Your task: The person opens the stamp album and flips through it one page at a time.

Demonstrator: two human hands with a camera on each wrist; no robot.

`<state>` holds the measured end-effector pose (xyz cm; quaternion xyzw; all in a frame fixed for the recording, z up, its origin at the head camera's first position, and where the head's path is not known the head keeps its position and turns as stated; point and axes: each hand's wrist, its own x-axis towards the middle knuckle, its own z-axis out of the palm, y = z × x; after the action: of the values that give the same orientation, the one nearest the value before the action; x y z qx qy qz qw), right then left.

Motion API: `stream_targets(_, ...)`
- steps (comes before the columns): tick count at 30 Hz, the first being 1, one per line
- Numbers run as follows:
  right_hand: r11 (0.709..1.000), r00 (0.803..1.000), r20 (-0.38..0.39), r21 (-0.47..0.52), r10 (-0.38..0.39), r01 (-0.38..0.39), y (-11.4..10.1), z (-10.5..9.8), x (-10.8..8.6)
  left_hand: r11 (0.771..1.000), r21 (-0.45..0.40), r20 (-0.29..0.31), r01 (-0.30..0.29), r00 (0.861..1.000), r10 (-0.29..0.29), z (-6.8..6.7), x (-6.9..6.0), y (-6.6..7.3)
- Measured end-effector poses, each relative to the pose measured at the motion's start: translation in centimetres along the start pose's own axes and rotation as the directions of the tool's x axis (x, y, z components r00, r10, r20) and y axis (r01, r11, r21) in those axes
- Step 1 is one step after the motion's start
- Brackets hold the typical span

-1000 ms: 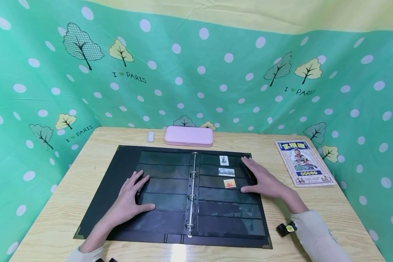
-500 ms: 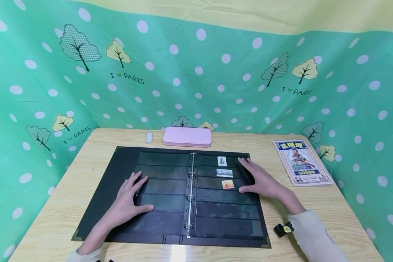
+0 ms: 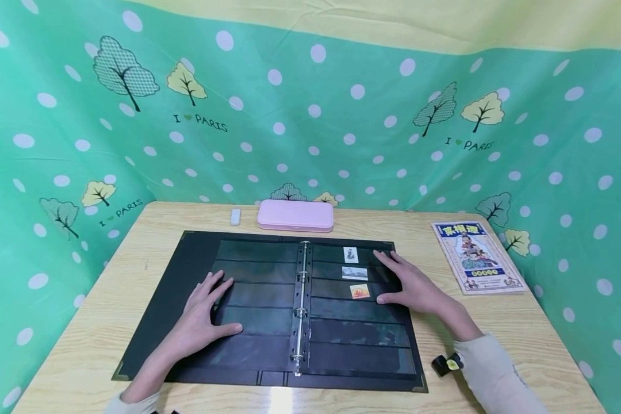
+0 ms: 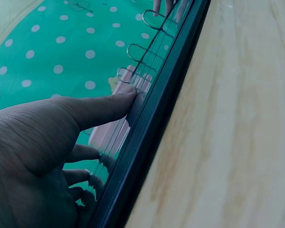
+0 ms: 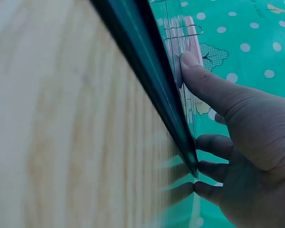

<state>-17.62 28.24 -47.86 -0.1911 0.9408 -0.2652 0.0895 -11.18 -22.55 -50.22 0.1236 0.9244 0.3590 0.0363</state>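
Observation:
A black ring-binder stamp album (image 3: 253, 376) lies open on the table, its pages split into strip pockets. Three stamps sit in the upper strips of the right page: a grey portrait stamp (image 3: 350, 255), a wide grey landscape stamp (image 3: 354, 273) and an orange stamp (image 3: 359, 291). My left hand (image 3: 199, 319) rests with spread fingers on the left page; in the left wrist view its thumb (image 4: 109, 105) touches the glossy page. Spread over the outer edge of the right page is my right hand (image 3: 416, 287), its thumb (image 5: 204, 80) on the page beside the orange stamp. Neither hand grips anything.
Behind the album stand a pink case (image 3: 295, 216) and a small white block (image 3: 235, 217). A booklet with a colourful cover (image 3: 477, 257) lies at the right. A black strap-like item (image 3: 447, 364) is at the right sleeve. A green dotted cloth (image 3: 310, 132) hangs round the table.
The head view has shifted slightly. My right hand's fingertips have slid a little inward on the right page; the left hand, album and stamps stay in place.

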Motion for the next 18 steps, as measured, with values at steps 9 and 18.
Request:
stream_targets(9, 0.999, 1.0, -0.009, -0.026, 0.025, -0.026, -0.78, 0.21, -0.25, 1.0, 0.009, 0.001, 0.006, 1.0, -0.006, -0.04, -0.1, 0.09)
stream_targets(18, 0.998, 0.997, -0.079, -0.059, 0.014, -0.019, -0.68, 0.61, -0.64, 1.0, -0.005, 0.005, 0.003, 1.0, -0.003, 0.06, 0.03, 0.03)
